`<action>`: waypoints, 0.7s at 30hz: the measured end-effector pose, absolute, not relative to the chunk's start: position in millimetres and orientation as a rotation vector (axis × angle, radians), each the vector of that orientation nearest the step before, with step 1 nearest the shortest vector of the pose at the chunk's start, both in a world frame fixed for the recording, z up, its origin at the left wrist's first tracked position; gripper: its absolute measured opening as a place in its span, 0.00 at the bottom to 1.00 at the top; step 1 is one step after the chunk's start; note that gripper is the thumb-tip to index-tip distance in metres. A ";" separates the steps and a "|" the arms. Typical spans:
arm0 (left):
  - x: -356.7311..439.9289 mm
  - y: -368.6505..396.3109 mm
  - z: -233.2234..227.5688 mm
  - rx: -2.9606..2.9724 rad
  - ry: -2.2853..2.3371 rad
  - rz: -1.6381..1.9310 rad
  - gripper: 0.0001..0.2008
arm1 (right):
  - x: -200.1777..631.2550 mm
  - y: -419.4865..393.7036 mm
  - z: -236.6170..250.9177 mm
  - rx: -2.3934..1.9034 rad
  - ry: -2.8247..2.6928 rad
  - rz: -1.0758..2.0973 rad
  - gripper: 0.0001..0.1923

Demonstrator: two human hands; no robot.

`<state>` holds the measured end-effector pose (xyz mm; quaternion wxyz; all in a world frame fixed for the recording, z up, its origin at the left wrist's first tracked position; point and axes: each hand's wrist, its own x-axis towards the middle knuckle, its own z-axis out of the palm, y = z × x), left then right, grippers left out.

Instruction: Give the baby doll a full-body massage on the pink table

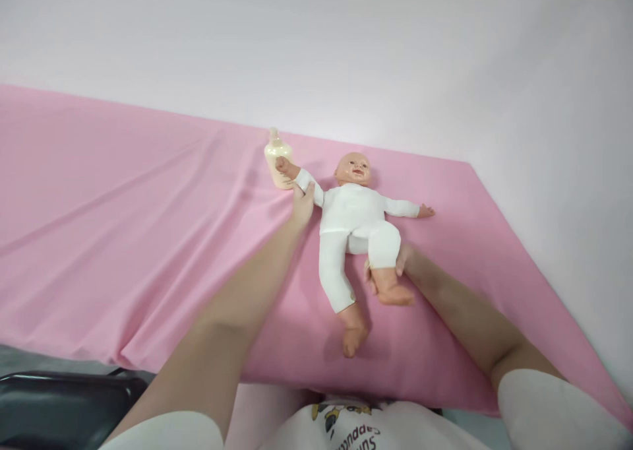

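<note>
One view only, worn on the head; it looks forward and steeply down over the person's own chest and both outstretched forearms; pink-covered desk (123, 239) fills the middle, tilted in frame, near edge close below; far edge meets a plain white wall (346, 54); doll (353, 216) lies at arm's reach, centre.

bright, even light; soft shadows; wide-angle bending at edges; slightly soft focus throughout.

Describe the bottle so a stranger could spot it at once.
On the pink sheet, find the baby doll in white. The cream bottle stands upright at the doll's raised arm, which the left hand grips. It is the only container there.
</note>
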<state>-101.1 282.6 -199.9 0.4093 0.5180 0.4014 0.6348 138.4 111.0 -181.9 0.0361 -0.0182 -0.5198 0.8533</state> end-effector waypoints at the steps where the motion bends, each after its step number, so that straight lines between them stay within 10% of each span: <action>1: -101.7 284.5 -200.6 1.262 1.018 1.602 0.19 | 135.1 111.4 -179.5 -0.033 -1.699 2.666 0.31; 8: -102.5 279.9 -198.6 1.388 0.920 1.478 0.31 | 135.8 106.8 -178.8 0.304 -1.381 2.612 0.29; 15: -101.7 259.2 -177.8 2.097 0.578 1.203 0.13 | 131.9 114.0 -170.2 -0.075 -0.829 2.168 0.26; 21: -100.3 254.4 -178.9 1.946 0.746 1.252 0.19 | 133.9 115.9 -184.0 -0.130 -0.917 2.163 0.34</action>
